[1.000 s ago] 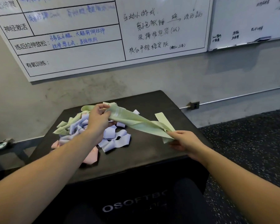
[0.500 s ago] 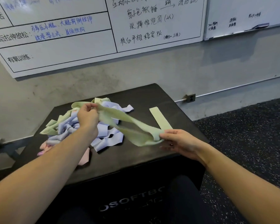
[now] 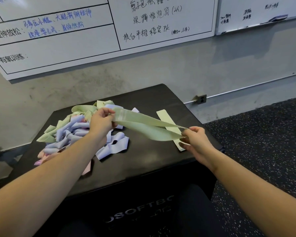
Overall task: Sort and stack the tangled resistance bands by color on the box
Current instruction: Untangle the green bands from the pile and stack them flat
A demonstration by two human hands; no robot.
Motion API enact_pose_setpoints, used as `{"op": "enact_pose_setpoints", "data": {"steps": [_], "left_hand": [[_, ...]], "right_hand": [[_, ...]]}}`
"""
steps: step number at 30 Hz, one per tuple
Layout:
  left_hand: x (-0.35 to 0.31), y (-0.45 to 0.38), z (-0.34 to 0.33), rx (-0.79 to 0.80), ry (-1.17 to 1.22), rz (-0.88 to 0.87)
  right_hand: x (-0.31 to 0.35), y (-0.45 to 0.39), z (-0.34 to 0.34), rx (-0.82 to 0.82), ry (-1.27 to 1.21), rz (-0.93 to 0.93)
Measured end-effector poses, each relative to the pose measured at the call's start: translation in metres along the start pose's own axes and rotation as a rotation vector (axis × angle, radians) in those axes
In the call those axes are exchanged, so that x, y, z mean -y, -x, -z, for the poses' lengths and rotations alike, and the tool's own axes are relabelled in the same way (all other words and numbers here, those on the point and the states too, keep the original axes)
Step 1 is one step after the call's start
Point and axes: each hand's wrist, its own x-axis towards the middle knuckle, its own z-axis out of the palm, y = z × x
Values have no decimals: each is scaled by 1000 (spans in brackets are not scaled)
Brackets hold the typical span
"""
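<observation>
1. Stretching between the two hands is a pale green band, a thin, matte, rubbery loop pulled flat and slightly twisted, held up off the top of the box.
2. The left hand pinches the band's far left end with curled fingers, just over the tangled pile; a faint pale print shows on the band near that grip.
3. The right hand pinches the near right end between thumb and fingertips, over the box's right side.
4. Under the stretched band, on the right part of the box, lies a second green band, flat and straight like a ribbon, running from far to near.
5. On the left part sits the tangled pile: limp, curling strips in lavender, with more pale green at the far and left edges and pink at the near edge, partly hidden by the left forearm.
6. The box itself is black, soft-looking, with rounded corners and pale lettering on its near face.
7. Behind it, a smudged grey wall carries a whiteboard with handwritten characters, and speckled black rubber floor lies to the right.
</observation>
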Motion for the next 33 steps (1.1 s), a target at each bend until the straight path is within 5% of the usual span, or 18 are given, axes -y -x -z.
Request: {"op": "enact_pose_setpoints", "data": {"steps": [3, 10, 15, 22, 27, 33], "left_hand": [[2, -6, -4, 3, -3, -2], [10, -34, -25, 11, 51, 99], [21, -57, -55, 27, 136, 259], [27, -81, -94, 137, 205, 345], [35, -104, -120, 158, 146, 345], [51, -127, -167, 156, 16, 381]], "right_hand": [[-1, -11, 14, 10, 93, -16], [11, -5, 35, 480, 12, -8], [18, -13, 43, 619, -7, -25], [14, -33, 49, 303, 308, 120], [6, -48, 69, 338, 323, 128], [-4, -60, 78, 313, 813, 397]]}}
